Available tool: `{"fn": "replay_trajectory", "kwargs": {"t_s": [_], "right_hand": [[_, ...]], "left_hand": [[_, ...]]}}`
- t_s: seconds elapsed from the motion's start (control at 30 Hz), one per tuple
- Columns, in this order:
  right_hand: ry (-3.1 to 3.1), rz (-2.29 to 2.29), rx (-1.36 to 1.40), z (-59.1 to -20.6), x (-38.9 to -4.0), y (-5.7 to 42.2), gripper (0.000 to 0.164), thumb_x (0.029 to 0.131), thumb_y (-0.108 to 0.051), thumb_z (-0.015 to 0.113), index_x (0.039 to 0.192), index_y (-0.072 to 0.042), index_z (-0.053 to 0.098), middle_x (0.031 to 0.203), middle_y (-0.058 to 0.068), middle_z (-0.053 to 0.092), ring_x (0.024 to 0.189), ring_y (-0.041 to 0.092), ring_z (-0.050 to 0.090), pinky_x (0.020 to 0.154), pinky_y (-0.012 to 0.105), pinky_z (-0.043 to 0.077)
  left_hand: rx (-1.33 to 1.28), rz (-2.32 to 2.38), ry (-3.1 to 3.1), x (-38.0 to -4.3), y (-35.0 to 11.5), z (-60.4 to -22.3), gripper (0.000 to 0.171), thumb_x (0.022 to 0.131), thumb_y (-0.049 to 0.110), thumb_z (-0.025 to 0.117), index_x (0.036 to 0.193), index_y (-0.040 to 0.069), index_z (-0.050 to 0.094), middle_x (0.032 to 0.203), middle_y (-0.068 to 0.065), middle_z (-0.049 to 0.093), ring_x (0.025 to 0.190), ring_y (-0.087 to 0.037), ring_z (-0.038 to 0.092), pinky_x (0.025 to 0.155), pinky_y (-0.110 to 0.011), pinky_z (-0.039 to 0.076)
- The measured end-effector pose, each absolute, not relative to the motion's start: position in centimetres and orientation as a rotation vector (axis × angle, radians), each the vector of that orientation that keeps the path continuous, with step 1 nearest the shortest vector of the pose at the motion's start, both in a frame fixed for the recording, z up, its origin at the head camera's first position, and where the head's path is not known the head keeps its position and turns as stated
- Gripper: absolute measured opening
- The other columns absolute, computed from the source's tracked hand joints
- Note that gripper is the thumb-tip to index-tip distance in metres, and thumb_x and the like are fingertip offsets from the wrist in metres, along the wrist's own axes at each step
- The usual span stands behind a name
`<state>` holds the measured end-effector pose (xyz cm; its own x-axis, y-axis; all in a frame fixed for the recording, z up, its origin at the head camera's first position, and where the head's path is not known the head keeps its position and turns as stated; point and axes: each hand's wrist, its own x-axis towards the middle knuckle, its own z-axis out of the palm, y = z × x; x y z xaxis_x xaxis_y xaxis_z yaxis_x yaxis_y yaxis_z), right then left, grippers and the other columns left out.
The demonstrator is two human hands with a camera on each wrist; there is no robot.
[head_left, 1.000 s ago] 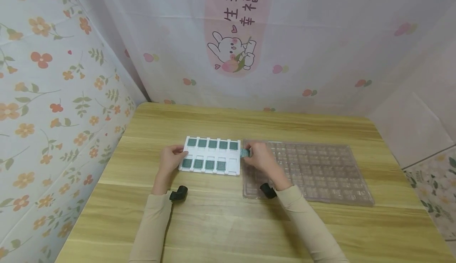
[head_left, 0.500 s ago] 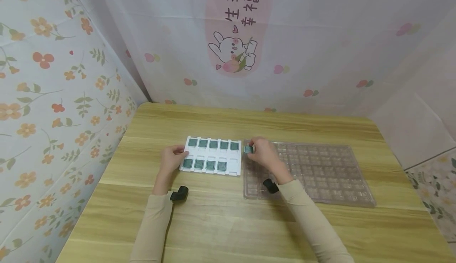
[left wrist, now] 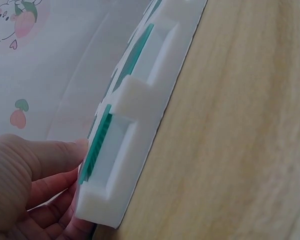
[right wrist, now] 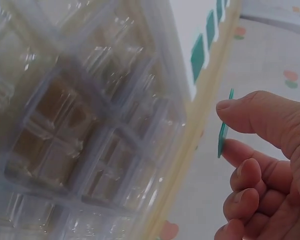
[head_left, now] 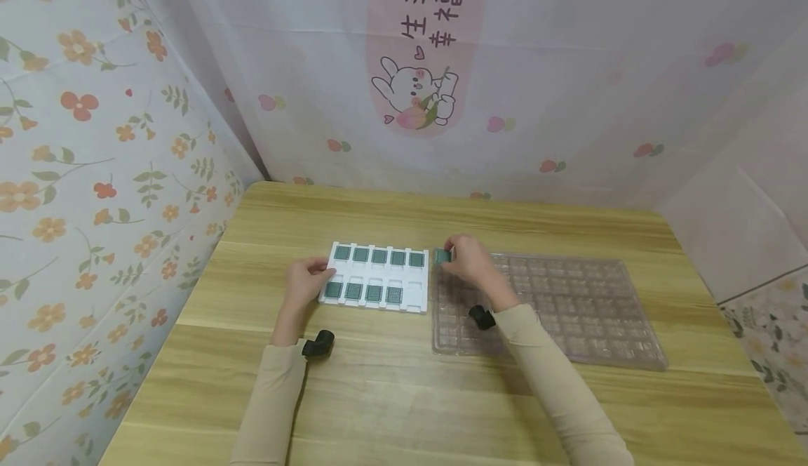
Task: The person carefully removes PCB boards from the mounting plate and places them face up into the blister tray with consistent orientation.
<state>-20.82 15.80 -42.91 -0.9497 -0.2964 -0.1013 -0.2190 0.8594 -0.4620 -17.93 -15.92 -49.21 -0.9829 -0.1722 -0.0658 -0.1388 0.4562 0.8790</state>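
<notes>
A white tray (head_left: 372,271) lies on the table with small green circuit-board squares (head_left: 374,294) in two rows of slots; the near row's right-end slot holds none. The left hand (head_left: 305,285) grips the tray's left end, its thumb (left wrist: 65,155) by a green square (left wrist: 96,147) at the edge and its other fingers at the side. Between thumb and index finger, the right hand (head_left: 472,262) pinches one thin green square (head_left: 442,256), raised above the far left corner of a clear plastic tray (head_left: 568,304). The right wrist view shows this square edge-on, apart from both trays.
The clear tray has many moulded compartments (right wrist: 65,125) and stands just right of the white one. Wood-grain table (head_left: 379,382) surrounds both. A printed curtain (head_left: 536,101) hangs behind, and a flowered cloth (head_left: 95,206) hangs at the left.
The right hand has moved away from the white tray's right edge, toward the back and slightly right, with the green square still pinched. The left hand has stayed on the tray.
</notes>
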Motion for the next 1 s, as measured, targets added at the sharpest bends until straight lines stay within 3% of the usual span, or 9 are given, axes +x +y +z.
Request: {"fn": "replay_trajectory", "kwargs": {"t_s": [0.4, 0.67, 1.0], "right_hand": [[2.820, -0.643, -0.338, -44.0, -22.2, 16.1, 0.027, 0.084, -0.013, 0.068, 0.106, 0.000, 0.061, 0.074, 0.006, 0.059, 0.060, 0.017, 0.051, 0.056, 0.030, 0.042], [2.836, -0.578, -0.338, -44.5, -22.6, 16.2, 0.025, 0.083, -0.012, 0.068, 0.104, 0.001, 0.061, 0.093, 0.012, 0.063, 0.068, 0.019, 0.055, 0.064, 0.034, 0.046], [2.860, -0.496, -0.351, -44.8, -22.9, 16.1, 0.022, 0.083, -0.013, 0.069, 0.100, -0.002, 0.063, 0.100, 0.012, 0.064, 0.073, 0.021, 0.054, 0.067, 0.036, 0.047]], "left_hand": [[0.258, -1.600, -2.639, -18.0, -15.9, -49.3, 0.030, 0.081, 0.003, 0.069, 0.108, -0.010, 0.065, 0.096, -0.024, 0.066, 0.085, -0.030, 0.061, 0.066, -0.020, 0.044], [0.260, -1.595, -2.645, -18.0, -16.0, -49.4, 0.031, 0.081, 0.004, 0.069, 0.108, -0.010, 0.064, 0.097, -0.024, 0.066, 0.086, -0.030, 0.062, 0.067, -0.021, 0.044], [0.269, -1.611, -2.640, -18.0, -16.1, -49.4, 0.031, 0.082, 0.004, 0.069, 0.109, -0.010, 0.064, 0.099, -0.025, 0.065, 0.088, -0.031, 0.061, 0.069, -0.024, 0.046]]}}
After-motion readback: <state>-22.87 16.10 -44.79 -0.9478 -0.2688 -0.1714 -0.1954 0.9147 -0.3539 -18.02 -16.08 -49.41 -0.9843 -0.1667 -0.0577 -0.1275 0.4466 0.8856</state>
